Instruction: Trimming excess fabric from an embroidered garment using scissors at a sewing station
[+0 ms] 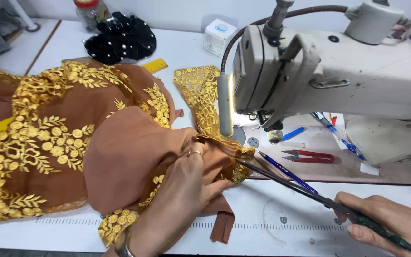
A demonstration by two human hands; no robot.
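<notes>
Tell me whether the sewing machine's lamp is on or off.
On. The lamp beside the sewing machine casts a bright glow on the machine's face and the bed beneath it.

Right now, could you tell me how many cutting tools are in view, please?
2. The long scissors are in the right hand, tips at the brown fabric under the left hand. The red snips lie on the sewing machine bed. Fabric may hide others.

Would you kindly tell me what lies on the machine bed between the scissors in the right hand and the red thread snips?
In the head view, a blue pen lies between the scissors held by the right hand and the red thread snips.
</notes>
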